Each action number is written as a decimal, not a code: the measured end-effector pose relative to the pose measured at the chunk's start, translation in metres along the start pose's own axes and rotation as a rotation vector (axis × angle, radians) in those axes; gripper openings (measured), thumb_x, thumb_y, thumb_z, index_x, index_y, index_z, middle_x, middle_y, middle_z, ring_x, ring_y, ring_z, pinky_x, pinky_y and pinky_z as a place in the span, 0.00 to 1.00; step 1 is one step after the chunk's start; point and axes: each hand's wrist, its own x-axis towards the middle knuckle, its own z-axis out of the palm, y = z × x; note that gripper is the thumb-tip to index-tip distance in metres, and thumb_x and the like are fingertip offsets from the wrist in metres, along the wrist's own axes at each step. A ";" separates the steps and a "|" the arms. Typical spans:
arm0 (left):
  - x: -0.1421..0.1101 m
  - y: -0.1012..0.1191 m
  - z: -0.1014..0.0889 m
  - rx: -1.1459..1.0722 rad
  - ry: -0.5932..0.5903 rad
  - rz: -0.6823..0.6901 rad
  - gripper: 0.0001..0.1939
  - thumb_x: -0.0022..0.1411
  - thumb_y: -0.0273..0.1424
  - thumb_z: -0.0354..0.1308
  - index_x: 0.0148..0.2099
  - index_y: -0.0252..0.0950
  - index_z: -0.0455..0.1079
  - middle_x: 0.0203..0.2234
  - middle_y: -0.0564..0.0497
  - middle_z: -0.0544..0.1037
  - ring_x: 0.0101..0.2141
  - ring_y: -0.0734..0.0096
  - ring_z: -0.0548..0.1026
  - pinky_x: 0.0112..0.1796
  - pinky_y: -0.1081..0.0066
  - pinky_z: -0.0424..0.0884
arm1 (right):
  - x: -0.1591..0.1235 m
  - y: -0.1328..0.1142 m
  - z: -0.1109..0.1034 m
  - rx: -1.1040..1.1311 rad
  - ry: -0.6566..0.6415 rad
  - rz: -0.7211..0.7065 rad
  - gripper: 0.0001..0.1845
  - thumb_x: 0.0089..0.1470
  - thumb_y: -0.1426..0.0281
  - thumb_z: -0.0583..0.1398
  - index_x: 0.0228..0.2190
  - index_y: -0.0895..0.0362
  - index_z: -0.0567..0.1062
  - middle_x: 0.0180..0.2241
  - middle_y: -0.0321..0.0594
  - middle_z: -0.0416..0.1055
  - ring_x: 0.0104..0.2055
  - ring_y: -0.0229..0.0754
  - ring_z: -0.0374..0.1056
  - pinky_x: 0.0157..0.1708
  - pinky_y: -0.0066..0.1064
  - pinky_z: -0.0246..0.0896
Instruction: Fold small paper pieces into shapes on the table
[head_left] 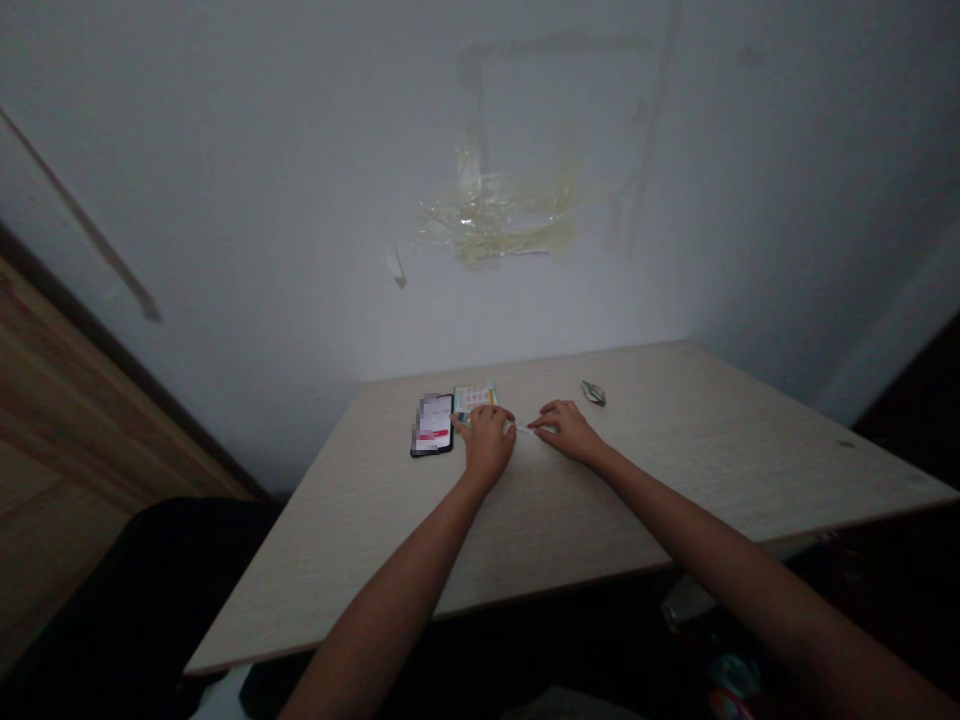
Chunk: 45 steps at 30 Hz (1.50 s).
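Note:
A thin white strip [524, 429] stretches between my two hands, low over the table. At its left end, my left hand [489, 442] is closed, thumb and forefinger together on the strip, with the outer finger spread to the left. My right hand [568, 432] pinches the other end between thumb and fingertips. Partly under and behind my left hand lies a printed card or packet [474, 394], white and green with small pictures; its lower part is hidden. Left of that hand is a black phone [433, 425] with a lit screen showing a red bar.
A small folded, patterned paper piece [593, 393] lies beyond my right hand. The pale wooden table [360, 530] meets a grey wall [315, 200] bearing yellowed tape [510, 220]. Dark items stand below the front edge, and a wooden panel [82, 420] is at left.

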 end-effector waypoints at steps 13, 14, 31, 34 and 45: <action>0.001 -0.013 0.007 -0.020 -0.222 0.296 0.14 0.68 0.37 0.54 0.54 0.56 0.73 0.54 0.55 0.78 0.63 0.55 0.60 0.60 0.30 0.25 | 0.000 0.011 0.000 0.062 0.016 0.021 0.11 0.57 0.69 0.62 0.39 0.51 0.84 0.45 0.45 0.75 0.52 0.50 0.64 0.55 0.40 0.59; 0.001 -0.013 0.007 -0.003 -0.221 0.299 0.14 0.68 0.37 0.54 0.54 0.56 0.73 0.54 0.56 0.78 0.63 0.55 0.60 0.60 0.30 0.25 | 0.001 0.014 0.001 0.070 0.009 0.026 0.11 0.57 0.69 0.62 0.39 0.51 0.84 0.45 0.45 0.75 0.52 0.50 0.65 0.55 0.40 0.59; -0.004 -0.018 0.000 0.144 -0.282 0.383 0.20 0.72 0.42 0.45 0.62 0.56 0.65 0.58 0.56 0.74 0.64 0.51 0.59 0.60 0.27 0.33 | 0.003 0.028 0.001 0.112 -0.008 -0.045 0.11 0.57 0.66 0.62 0.41 0.49 0.83 0.44 0.45 0.74 0.50 0.49 0.68 0.54 0.42 0.61; -0.005 -0.019 0.001 0.124 -0.264 0.417 0.20 0.72 0.40 0.46 0.62 0.55 0.65 0.59 0.56 0.73 0.64 0.54 0.58 0.61 0.29 0.32 | 0.002 0.027 0.000 0.149 0.002 -0.066 0.12 0.55 0.66 0.64 0.42 0.50 0.82 0.43 0.44 0.75 0.49 0.48 0.69 0.54 0.42 0.60; -0.006 -0.017 -0.001 0.157 -0.224 0.472 0.20 0.71 0.43 0.47 0.62 0.55 0.66 0.61 0.57 0.71 0.65 0.51 0.58 0.60 0.27 0.30 | 0.001 0.025 -0.001 0.188 0.015 -0.102 0.11 0.54 0.69 0.64 0.40 0.55 0.81 0.43 0.44 0.78 0.48 0.48 0.71 0.54 0.44 0.61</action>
